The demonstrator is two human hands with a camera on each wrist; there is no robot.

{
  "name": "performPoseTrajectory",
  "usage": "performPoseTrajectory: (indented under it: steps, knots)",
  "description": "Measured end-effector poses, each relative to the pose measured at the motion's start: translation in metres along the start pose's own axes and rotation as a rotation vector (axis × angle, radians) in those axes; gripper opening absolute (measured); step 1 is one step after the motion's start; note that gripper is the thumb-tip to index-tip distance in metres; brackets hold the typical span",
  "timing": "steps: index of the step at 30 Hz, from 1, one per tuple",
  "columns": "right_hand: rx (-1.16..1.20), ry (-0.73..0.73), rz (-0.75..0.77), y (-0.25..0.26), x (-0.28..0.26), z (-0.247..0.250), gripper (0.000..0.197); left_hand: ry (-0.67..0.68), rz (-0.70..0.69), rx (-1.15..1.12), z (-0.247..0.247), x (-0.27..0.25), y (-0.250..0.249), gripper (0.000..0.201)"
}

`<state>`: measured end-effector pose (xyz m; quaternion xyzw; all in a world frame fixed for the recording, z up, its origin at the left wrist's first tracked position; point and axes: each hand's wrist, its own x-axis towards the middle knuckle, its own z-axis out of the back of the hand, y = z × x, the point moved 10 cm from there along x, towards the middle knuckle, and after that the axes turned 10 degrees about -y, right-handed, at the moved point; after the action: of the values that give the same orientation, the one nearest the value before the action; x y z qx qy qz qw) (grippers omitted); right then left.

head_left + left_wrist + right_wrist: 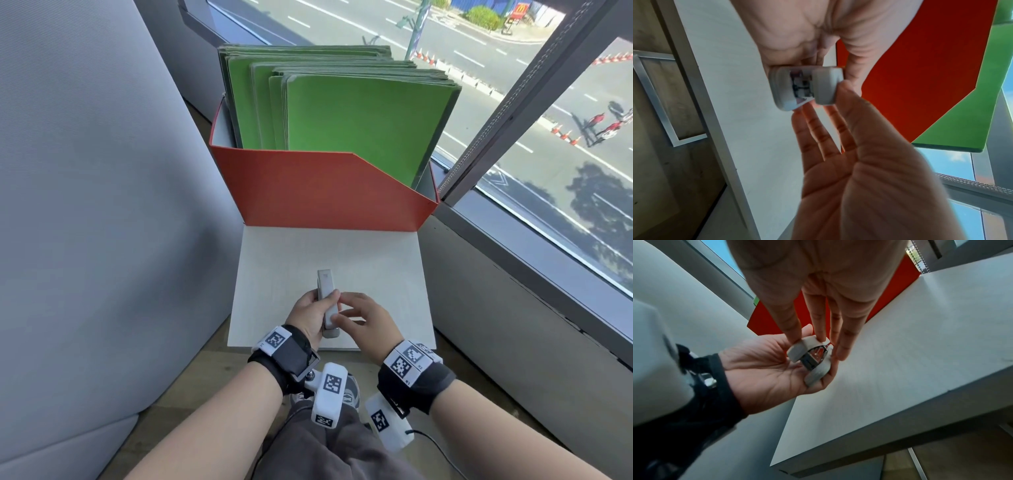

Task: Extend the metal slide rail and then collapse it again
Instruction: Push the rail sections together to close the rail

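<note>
The slide rail (326, 282) is a short grey piece with pale end caps, collapsed, and it points away from me above the white tabletop (376, 274). My left hand (310, 315) grips its middle from the left, fingers curled round it. My right hand (363, 318) pinches the near end cap between thumb and nearly straight fingers. In the left wrist view the rail (803, 87) is seen end-on, with the left hand (797, 40) above it and the right hand (849, 162) reaching up from below. In the right wrist view the rail (812, 353) lies in the left hand (760, 366), under the right hand (818, 280).
A red open box (325, 192) with several upright green folders (359, 120) stands at the table's far edge. A grey padded wall (85, 205) closes the left side. A window (548, 137) and its sill run along the right.
</note>
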<state>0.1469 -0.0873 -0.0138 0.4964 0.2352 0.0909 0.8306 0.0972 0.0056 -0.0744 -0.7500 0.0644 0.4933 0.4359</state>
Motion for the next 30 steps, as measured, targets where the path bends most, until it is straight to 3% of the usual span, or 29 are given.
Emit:
performPoseTrajectory:
  steps: [9,19,30]
  knots:
    - [0.065,0.0,-0.084,-0.01,0.002,-0.014,0.038,-0.12,-0.089,0.162,0.012,0.008,-0.004,0.043]
    - [0.039,-0.032,-0.019,0.023,0.076,-0.045,0.039,-0.288,-0.367,0.702,0.03,0.052,-0.094,0.05]
    - [0.058,-0.047,-0.035,0.015,0.108,-0.071,0.036,-0.374,-0.394,0.868,0.044,0.079,-0.109,0.053]
